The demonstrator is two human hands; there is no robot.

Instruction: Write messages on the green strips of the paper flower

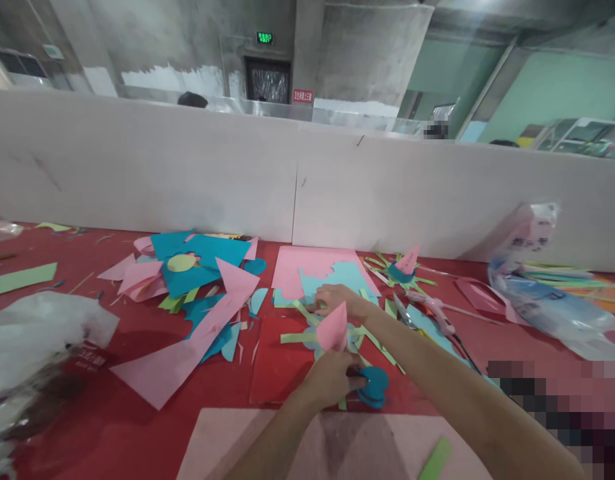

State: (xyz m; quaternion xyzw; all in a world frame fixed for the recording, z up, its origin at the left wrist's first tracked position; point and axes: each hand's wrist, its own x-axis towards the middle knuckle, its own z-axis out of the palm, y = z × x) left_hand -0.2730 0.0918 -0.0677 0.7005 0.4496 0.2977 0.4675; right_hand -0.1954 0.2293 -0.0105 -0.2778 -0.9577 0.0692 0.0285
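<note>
My left hand [332,379] pinches a blue paper piece with rounded lobes [374,387], just below a pink paper cone [332,328]. That cone stands on a pale blue paper shape with green strips [296,338] spreading outward. Farther forward, my right hand [340,300] reaches across to the light blue sheet [348,275]; its fingers are bent down at the sheet's lower edge, and whatever they may hold is too small to make out. Beneath the cone piece lies a red sheet [274,373].
Pink and blue paper scraps [187,353] lie at the left, near a plastic bag [42,333]. A second cone piece [410,263], scissors [404,312], a pink glue gun [437,315] and another bag [547,300] are at the right. A white partition [187,173] stands behind.
</note>
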